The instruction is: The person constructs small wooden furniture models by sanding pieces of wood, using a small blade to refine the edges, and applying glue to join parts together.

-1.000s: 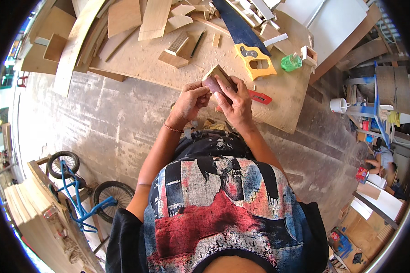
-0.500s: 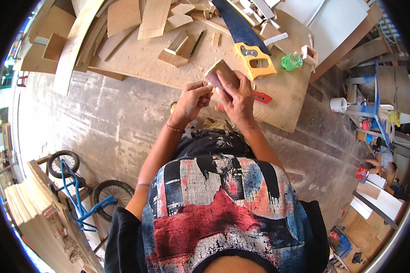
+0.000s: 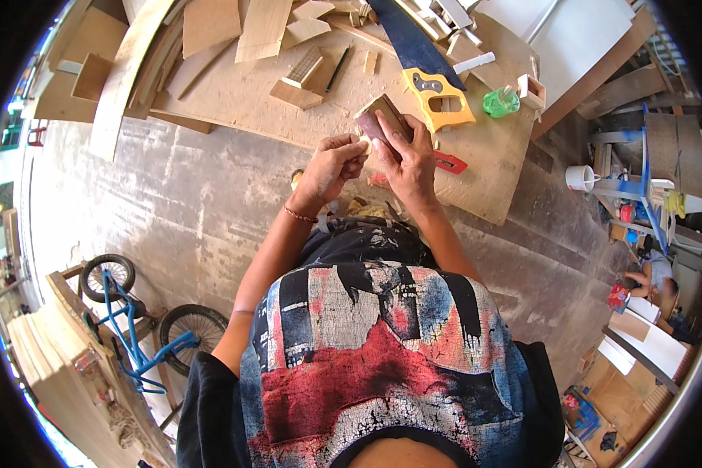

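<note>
Over the workbench (image 3: 476,187), my feed shows the right hand (image 3: 408,160) grasping a brown block (image 3: 391,108) — partly finger-covered. The left hand (image 3: 332,170) pinches a pale bit (image 3: 365,142) — mostly hidden.

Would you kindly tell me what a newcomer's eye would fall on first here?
Probably the yellow-handled saw on the bench, just beyond the right hand, which holds a brown block. The colourful shirt fills the lower middle, and a blue bicycle shows at lower left.

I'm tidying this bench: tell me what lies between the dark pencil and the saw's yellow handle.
A small wooden block lies between the dark pencil and the yellow handle, as the head view shows.
</note>
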The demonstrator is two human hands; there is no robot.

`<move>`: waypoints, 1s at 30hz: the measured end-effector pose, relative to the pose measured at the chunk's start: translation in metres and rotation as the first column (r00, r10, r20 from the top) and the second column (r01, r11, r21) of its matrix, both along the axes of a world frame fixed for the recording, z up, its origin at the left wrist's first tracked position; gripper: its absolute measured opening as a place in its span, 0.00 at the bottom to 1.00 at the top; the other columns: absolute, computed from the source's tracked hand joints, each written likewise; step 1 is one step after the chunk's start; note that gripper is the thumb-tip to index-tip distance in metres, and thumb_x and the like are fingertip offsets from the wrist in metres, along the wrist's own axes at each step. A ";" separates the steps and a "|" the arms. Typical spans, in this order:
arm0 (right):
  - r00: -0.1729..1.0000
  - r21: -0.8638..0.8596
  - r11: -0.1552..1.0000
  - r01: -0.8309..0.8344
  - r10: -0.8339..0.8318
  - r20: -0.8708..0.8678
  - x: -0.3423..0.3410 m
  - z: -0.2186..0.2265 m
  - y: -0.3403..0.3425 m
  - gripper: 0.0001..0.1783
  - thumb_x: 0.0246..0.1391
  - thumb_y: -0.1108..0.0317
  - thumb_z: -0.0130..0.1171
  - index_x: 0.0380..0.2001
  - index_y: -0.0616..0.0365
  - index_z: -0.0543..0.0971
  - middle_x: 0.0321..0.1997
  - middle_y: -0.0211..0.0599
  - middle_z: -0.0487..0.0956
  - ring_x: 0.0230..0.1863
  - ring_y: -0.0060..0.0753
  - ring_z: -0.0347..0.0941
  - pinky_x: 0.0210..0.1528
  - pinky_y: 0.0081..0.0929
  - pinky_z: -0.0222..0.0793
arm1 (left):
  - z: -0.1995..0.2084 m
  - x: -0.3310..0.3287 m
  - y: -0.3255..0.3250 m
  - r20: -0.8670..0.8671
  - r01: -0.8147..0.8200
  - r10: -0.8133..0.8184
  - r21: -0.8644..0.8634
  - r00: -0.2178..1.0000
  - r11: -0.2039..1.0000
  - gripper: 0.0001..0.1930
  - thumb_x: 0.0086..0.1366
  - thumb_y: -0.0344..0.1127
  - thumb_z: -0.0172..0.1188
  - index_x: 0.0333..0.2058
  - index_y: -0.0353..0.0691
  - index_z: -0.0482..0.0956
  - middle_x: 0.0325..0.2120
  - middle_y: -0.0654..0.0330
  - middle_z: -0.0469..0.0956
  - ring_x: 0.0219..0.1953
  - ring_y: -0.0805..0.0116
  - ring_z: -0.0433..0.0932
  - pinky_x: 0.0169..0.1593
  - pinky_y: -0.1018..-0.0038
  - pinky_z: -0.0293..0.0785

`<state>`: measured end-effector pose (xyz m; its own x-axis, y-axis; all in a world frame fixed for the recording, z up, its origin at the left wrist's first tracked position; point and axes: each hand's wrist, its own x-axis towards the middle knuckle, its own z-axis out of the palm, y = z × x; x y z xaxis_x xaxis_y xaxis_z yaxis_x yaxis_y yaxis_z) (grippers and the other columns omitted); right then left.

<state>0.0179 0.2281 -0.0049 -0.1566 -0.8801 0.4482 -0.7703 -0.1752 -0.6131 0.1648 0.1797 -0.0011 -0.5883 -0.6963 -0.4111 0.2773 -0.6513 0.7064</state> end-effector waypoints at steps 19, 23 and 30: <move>0.999 -0.013 1.000 -0.009 0.009 0.043 0.003 0.000 0.004 0.22 0.48 0.61 0.58 0.50 0.43 0.74 0.44 0.49 0.67 0.44 0.48 0.66 0.45 0.37 0.65 | -0.001 0.003 0.001 -0.050 0.008 -0.006 0.044 0.999 0.999 0.05 0.61 0.30 0.50 0.27 0.38 0.70 0.19 0.69 0.64 0.18 0.83 0.56 0.21 0.85 0.52; 0.994 -0.031 0.998 -0.049 0.052 0.101 0.008 0.002 0.010 0.22 0.48 0.62 0.58 0.50 0.45 0.74 0.44 0.49 0.67 0.44 0.48 0.66 0.45 0.37 0.65 | -0.008 0.005 0.002 -0.118 -0.018 0.037 0.153 0.992 0.988 0.05 0.61 0.29 0.50 0.26 0.37 0.70 0.19 0.68 0.66 0.18 0.82 0.58 0.22 0.84 0.55; 0.996 -0.046 0.998 -0.033 0.036 0.080 0.011 0.002 0.010 0.22 0.48 0.63 0.59 0.50 0.46 0.74 0.44 0.50 0.67 0.44 0.49 0.66 0.45 0.37 0.65 | -0.012 0.006 0.004 -0.177 -0.010 0.060 0.267 0.982 0.964 0.04 0.62 0.28 0.48 0.28 0.37 0.70 0.20 0.66 0.66 0.19 0.81 0.58 0.21 0.84 0.54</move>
<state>0.0287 0.2379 -0.0025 -0.1640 -0.8648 0.4746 -0.7114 -0.2296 -0.6642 0.1712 0.1841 -0.0129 -0.6475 -0.5992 -0.4709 0.4112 -0.7949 0.4461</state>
